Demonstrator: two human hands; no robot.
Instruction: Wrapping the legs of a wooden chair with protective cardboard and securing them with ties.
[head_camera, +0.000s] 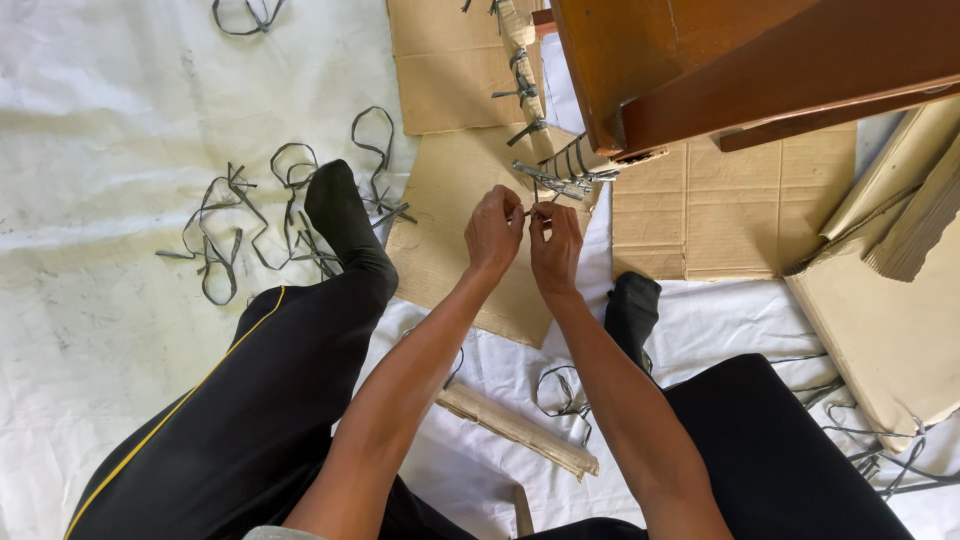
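White sheeting covered the floor (100, 330), with flattened cardboard (730, 210) laid over it farther off. At the centre, a thin strap (550, 183) was wound round a cardboard-wrapped furniture leg (560, 160), its loose end held between the two hands. The left hand (494, 232) and right hand (555, 245) each kept a narrow fingertip grip on that end, nearly touching. It looked light, stiff and springy, probably sharp-edged and slick, best pinched close to the knot. Cut strap loops (250, 215) lay to the left, brown wooden furniture (740, 60) stood far right.
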